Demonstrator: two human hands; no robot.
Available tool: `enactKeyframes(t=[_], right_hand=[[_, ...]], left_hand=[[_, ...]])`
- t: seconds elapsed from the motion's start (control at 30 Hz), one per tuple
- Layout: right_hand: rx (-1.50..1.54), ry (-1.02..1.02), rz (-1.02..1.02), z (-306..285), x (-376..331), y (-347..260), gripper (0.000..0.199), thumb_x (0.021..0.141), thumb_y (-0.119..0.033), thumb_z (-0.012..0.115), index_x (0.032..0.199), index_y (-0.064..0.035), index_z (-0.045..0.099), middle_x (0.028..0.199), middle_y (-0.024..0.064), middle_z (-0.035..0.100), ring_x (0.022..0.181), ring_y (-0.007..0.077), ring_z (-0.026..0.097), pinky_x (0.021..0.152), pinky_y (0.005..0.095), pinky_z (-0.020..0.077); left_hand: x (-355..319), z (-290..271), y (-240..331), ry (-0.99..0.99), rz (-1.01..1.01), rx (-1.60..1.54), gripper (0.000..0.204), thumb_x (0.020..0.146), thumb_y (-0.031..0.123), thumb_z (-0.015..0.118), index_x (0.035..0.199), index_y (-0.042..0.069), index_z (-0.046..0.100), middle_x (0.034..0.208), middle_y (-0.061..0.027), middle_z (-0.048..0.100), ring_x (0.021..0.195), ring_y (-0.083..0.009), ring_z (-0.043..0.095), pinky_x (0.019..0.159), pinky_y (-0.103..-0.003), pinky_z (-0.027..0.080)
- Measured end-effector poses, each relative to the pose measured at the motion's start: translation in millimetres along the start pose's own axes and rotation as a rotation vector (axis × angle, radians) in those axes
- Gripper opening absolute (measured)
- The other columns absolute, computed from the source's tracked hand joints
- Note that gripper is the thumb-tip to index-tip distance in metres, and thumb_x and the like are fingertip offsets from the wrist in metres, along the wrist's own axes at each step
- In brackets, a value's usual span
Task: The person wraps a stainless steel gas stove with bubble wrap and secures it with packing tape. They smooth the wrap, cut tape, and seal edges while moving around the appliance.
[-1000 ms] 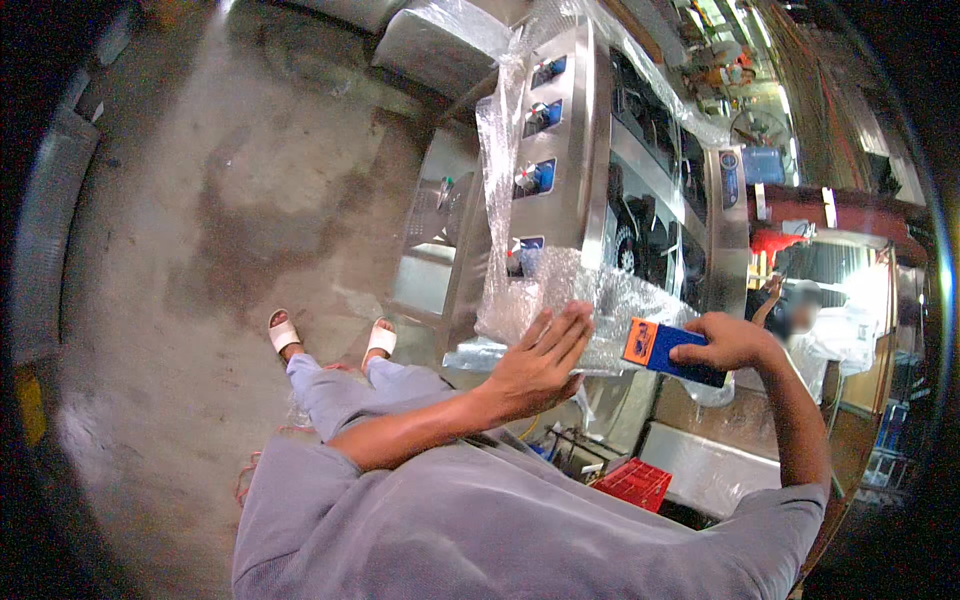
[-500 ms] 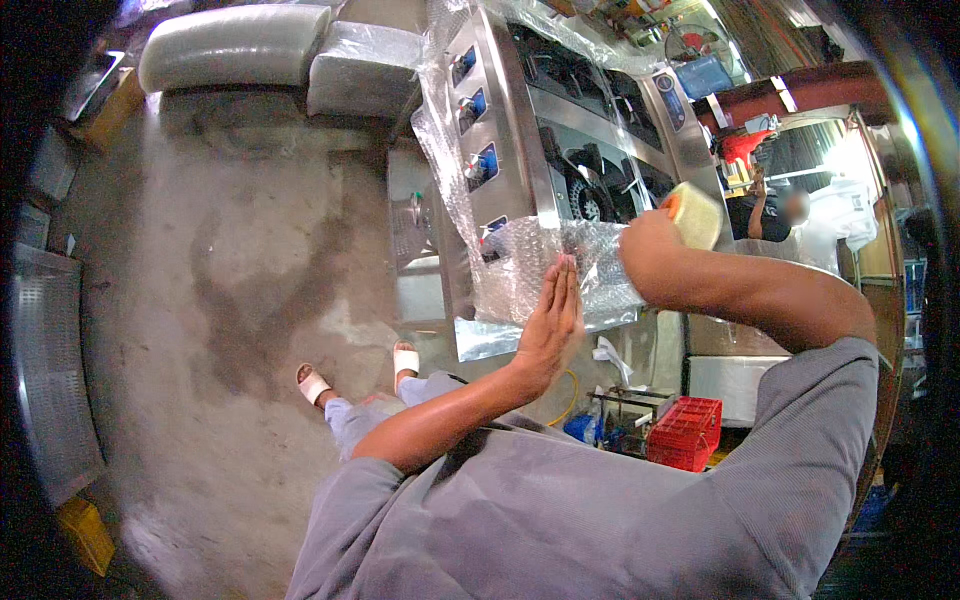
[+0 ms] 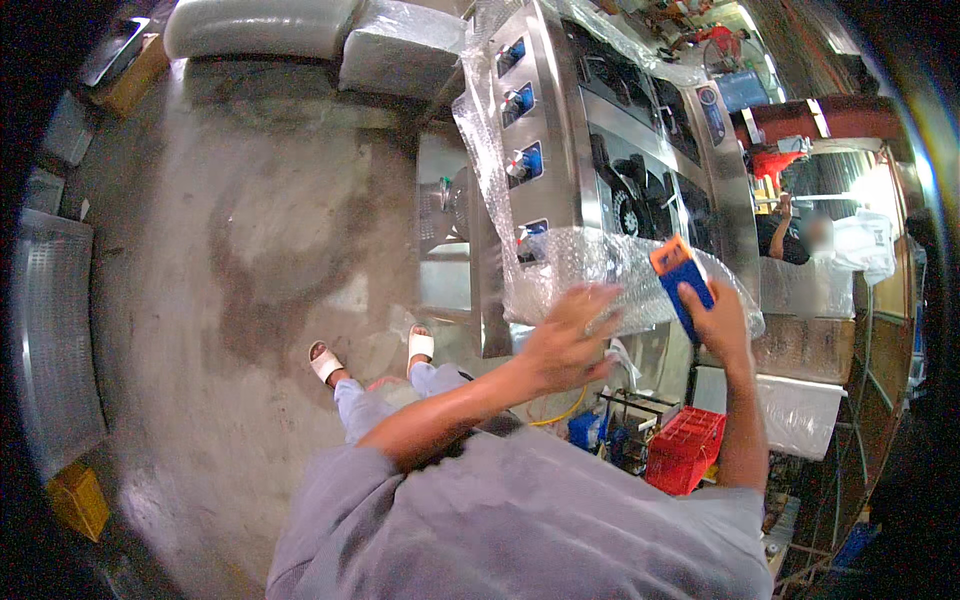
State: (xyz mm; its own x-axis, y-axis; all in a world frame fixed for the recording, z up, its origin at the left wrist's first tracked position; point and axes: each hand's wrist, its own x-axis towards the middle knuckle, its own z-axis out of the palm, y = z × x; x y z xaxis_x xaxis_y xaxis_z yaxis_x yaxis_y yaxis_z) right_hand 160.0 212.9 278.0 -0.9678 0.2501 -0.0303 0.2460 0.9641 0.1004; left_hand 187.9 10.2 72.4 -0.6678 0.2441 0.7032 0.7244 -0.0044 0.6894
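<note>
A long stainless steel cooker (image 3: 600,170) with blue knobs stands in front of me, partly covered in clear bubble wrap (image 3: 610,275). My left hand (image 3: 565,335) is blurred, fingers spread, at the wrapped near end of the cooker. My right hand (image 3: 718,322) grips a blue and orange tape dispenser (image 3: 682,282), held against the bubble wrap at the near right corner. My feet in white sandals (image 3: 372,352) stand on the concrete floor below.
A red plastic crate (image 3: 685,450) and a yellow hose sit under the cooker's near end. Another person (image 3: 795,235) stands at the far right. Wrapped steel units (image 3: 320,30) lie at the top. A metal grate (image 3: 55,340) lies on the left floor.
My right hand has come down from its raised position and brought the tape dispenser back onto the bubble wrap. My left hand has shifted right on the wrap. My head has turned.
</note>
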Motion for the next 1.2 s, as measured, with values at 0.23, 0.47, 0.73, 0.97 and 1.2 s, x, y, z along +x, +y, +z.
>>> enactKeyframes(t=[0.23, 0.47, 0.73, 0.97, 1.2], right_hand=[[0.258, 0.148, 0.017, -9, -14, 5, 0.049, 0.088, -0.047, 0.071, 0.09, 0.0023, 0.065, 0.077, 0.0102, 0.066, 0.07, 0.0192, 0.062, 0.064, 0.0355, 0.0474], [0.371, 0.192, 0.313, 5, -55, 43, 0.052, 0.091, -0.047, 0.067, 0.103, 0.0037, 0.065, 0.09, 0.0159, 0.068, 0.083, 0.0278, 0.064, 0.08, 0.0392, 0.049], [0.661, 0.363, 0.391, 29, -69, -33, 0.048, 0.092, -0.046, 0.066, 0.097, 0.0025, 0.063, 0.085, 0.011, 0.065, 0.077, 0.0214, 0.06, 0.076, 0.0367, 0.0478], [0.634, 0.48, 0.352, 19, -26, -110, 0.051, 0.088, -0.044, 0.07, 0.106, 0.0031, 0.064, 0.089, 0.016, 0.069, 0.081, 0.0274, 0.066, 0.077, 0.0387, 0.0502], [0.565, 0.464, 0.296, 3, 84, -180, 0.049, 0.089, -0.04, 0.07, 0.108, 0.0041, 0.062, 0.089, 0.0175, 0.069, 0.078, 0.0299, 0.067, 0.071, 0.0392, 0.0508]], left_hand=[[-108, 99, -213, 0.606, -1.134, -1.023, 0.085, 0.096, 0.071, 0.032, 0.141, -0.001, 0.045, 0.141, -0.0125, 0.05, 0.132, -0.0256, 0.044, 0.112, -0.038, 0.03], [-90, 61, -185, 0.049, -1.463, -1.138, 0.098, 0.087, 0.085, 0.022, 0.147, 0.01, 0.043, 0.141, -0.0071, 0.052, 0.127, -0.0244, 0.048, 0.108, -0.041, 0.034], [-121, -107, -164, 0.11, -1.597, -0.675, 0.074, 0.096, 0.065, 0.041, 0.139, 0.006, 0.05, 0.129, -0.0104, 0.062, 0.114, -0.0222, 0.057, 0.097, -0.041, 0.041], [-69, -229, -208, 0.217, -1.396, -0.344, 0.042, 0.094, 0.035, 0.063, 0.12, 0.002, 0.063, 0.111, -0.0111, 0.068, 0.099, -0.0196, 0.064, 0.084, -0.029, 0.049], [125, -295, -273, 0.069, -0.858, -0.031, 0.046, 0.091, 0.027, 0.069, 0.127, 0.0, 0.057, 0.114, -0.0142, 0.066, 0.105, -0.0229, 0.063, 0.093, -0.037, 0.049]])
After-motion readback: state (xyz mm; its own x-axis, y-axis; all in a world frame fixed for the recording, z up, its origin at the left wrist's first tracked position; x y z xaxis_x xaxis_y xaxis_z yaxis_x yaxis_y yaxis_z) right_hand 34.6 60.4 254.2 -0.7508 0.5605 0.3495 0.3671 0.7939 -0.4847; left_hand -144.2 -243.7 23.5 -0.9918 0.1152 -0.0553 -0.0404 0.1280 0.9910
